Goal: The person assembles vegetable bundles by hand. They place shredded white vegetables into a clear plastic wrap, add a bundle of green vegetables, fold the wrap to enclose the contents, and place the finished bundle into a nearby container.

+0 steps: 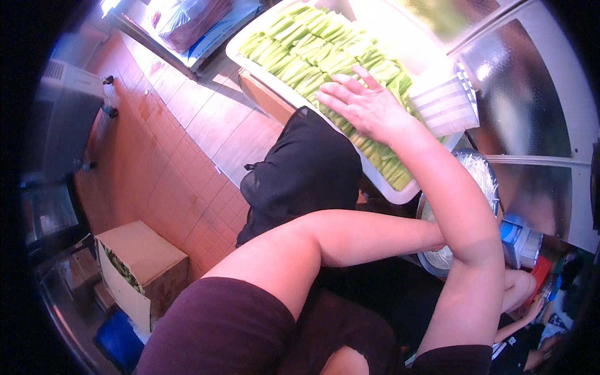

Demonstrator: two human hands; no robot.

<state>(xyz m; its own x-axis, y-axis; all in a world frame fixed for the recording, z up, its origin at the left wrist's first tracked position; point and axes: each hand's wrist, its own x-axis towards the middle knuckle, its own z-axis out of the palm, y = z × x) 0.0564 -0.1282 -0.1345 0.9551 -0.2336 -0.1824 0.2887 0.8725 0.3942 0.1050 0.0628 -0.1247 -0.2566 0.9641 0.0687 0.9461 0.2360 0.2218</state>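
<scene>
A white plastic tub (398,194) holds rows of cut green vegetable pieces (300,47), packed side by side. My right hand (361,105) is palm down over the near part of these rows, its fingers extended and somewhat apart. Nothing shows in its grip; whether the fingertips press on the greens is unclear. My left forearm crosses to the right, beneath my right arm. Only a bit of my left hand (437,243) shows, by a round bowl (427,269) of thin white strips (480,173); its fingers are hidden behind my right forearm.
Black cloth (309,164) covers my knee beside the tub. A striped white sheet (445,105) lies at the tub's right side, near a metal-framed panel (525,89). An open cardboard box (145,253) with greens stands on the tiled floor. Another person's hand (534,307) is at lower right.
</scene>
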